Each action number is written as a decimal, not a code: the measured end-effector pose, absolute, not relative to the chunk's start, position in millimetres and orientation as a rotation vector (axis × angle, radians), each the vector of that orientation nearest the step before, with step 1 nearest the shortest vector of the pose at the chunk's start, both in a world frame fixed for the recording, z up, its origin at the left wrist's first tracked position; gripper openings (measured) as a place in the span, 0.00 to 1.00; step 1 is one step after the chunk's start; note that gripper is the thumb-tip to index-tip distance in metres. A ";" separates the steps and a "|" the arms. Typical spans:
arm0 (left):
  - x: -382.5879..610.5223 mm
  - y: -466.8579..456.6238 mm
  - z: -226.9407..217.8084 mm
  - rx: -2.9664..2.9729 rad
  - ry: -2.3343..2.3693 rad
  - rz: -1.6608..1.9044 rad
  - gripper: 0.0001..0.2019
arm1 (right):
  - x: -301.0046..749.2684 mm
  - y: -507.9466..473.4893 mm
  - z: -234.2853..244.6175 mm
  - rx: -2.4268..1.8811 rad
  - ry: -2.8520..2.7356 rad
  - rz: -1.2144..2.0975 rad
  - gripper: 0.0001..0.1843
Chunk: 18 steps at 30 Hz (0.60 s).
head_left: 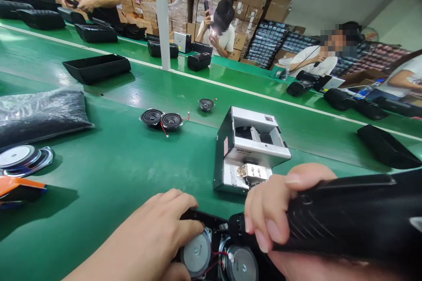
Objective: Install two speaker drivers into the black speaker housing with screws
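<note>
Black plastic forms the open, trough-like housing (211, 217) that lies below and between your hands, its near part out of view. Your left hand (161, 224) is closed over its left end, the thumb at the edge of a round, silver-backed metal speaker (197, 258); your right hand (273, 206) is wrapped around a thick black power screwdriver (343, 208). Its nose points toward the gap between that speaker and a second round, silver-backed speaker (244, 268); I cannot tell what the tip touches.

The likeliest trouble is a slip: the tool lies at a slant, so the tip could skid off and strike your left thumb close by. Thin red wires (217, 253) run between the speakers, near the nose, and could snag if the tip wanders. A slack left grip could let the housing twist under torque. The silver-and-black metal box machine (250, 153) stands just beyond your right hand; a careless swing of the tool could knock it.
</note>
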State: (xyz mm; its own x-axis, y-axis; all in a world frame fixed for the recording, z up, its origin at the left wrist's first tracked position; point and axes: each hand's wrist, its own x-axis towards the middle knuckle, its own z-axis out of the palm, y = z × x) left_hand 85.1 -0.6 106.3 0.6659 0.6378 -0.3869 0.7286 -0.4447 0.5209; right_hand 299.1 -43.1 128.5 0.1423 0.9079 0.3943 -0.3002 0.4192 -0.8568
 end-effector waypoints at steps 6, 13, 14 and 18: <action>75.9 -2.6 93.6 2.304 0.972 0.054 0.22 | 327.7 -32.6 117.6 -0.589 -1.283 1.107 0.15; 84.4 3.5 92.8 2.262 0.976 -0.063 0.28 | 313.7 -36.4 120.8 -0.706 -1.206 1.018 0.14; 84.4 3.3 92.9 2.262 0.973 -0.060 0.28 | 307.2 -38.7 122.3 -0.755 -1.126 0.982 0.14; 81.7 0.1 94.5 2.292 0.957 0.026 0.25 | 293.1 -42.9 125.7 -0.776 -1.101 0.971 0.15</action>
State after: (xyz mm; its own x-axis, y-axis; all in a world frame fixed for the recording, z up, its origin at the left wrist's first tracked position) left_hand 81.7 0.1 94.5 0.7340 0.6432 -0.2179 0.6303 -0.5258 0.5712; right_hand 293.1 -42.9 125.7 0.1483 0.9200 0.3628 -0.2443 0.3896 -0.8880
